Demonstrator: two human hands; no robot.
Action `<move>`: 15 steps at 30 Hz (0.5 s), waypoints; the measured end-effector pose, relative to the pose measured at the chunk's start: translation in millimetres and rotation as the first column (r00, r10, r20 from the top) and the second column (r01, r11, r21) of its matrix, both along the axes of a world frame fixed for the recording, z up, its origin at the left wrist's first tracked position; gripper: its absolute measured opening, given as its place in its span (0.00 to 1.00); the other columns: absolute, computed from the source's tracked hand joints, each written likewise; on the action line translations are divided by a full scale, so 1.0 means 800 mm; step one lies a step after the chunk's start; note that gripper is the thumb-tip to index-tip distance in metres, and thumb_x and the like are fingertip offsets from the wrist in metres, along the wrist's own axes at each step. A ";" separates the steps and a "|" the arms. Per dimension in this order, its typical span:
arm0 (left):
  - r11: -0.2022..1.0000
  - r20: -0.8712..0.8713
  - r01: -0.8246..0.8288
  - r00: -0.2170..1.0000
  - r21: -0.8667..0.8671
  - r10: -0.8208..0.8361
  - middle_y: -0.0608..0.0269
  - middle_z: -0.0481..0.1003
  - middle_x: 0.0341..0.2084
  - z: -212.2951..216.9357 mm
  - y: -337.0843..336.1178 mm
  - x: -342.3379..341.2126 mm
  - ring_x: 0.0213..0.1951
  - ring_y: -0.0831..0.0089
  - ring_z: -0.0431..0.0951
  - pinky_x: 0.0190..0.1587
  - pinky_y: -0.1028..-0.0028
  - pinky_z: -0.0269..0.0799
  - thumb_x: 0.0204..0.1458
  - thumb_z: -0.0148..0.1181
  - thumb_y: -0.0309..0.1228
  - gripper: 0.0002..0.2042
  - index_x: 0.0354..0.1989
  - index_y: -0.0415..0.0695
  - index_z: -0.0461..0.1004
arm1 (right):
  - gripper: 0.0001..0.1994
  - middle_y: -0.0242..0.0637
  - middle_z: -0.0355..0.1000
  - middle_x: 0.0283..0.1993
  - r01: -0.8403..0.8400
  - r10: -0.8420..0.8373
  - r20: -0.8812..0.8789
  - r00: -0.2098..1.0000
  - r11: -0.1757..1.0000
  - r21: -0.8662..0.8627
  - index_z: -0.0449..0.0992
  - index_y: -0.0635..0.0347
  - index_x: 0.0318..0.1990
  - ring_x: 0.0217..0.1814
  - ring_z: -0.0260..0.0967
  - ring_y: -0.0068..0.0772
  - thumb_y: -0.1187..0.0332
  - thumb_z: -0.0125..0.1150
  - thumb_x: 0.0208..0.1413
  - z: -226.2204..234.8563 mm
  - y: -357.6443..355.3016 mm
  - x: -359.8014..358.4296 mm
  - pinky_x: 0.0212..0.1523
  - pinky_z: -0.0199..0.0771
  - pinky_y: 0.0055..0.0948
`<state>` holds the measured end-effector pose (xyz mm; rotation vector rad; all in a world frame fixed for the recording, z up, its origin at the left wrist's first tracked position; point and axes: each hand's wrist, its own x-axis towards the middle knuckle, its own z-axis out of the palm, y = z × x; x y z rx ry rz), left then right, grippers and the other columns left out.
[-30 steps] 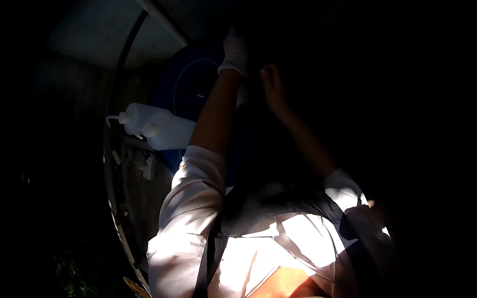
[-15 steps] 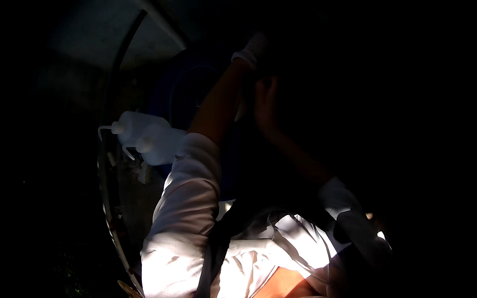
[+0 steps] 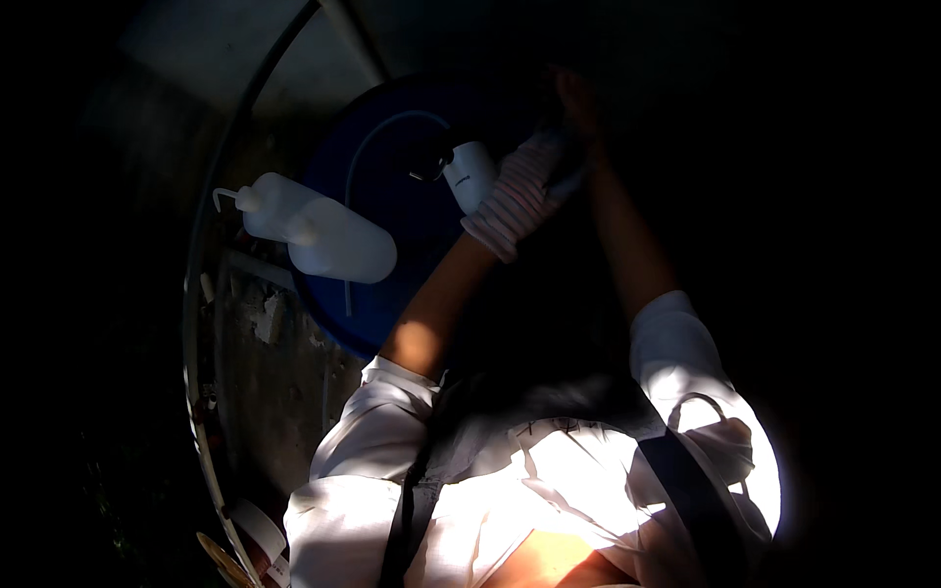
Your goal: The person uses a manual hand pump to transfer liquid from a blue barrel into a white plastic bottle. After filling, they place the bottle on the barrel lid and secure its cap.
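Observation:
A pale striped glove covers my left hand (image 3: 520,196), which lies over the right part of a round blue drum top (image 3: 407,245). Dark and blur swallow its fingers. Close beside the gloved hand's left edge is a white cylindrical container (image 3: 469,176) with a dark top; I cannot tell whether they touch. My right hand (image 3: 578,103) looks bare and reaches up just beyond the left, by the glove's far end. Shadow hides most of its fingers and anything between the two hands.
Two translucent white squeeze bottles with bent spouts, a farther one (image 3: 274,201) and a nearer one (image 3: 343,240), lie at the drum's left. A thin pale tube (image 3: 350,186) curves over the blue top. A long curved rail (image 3: 189,363) runs down the left. Deep shadow covers the right.
My left hand has come back nearer and more into the light, uncovering the white container. My right hand has moved farther away and slightly right. The view has shifted, showing more blue top.

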<state>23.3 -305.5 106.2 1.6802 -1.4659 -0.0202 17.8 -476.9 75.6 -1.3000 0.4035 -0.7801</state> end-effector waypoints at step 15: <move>0.999 -0.208 -0.044 0.977 0.019 0.047 0.58 0.79 0.24 -0.023 -0.016 -0.012 0.25 0.62 0.80 0.28 0.69 0.75 0.53 0.60 0.27 0.16 0.51 0.44 0.73 | 0.09 0.25 0.59 0.15 -0.351 0.349 0.091 0.933 0.936 0.010 0.74 0.58 0.33 0.17 0.56 0.16 0.65 0.55 0.63 -0.011 0.014 0.008 0.19 0.56 0.20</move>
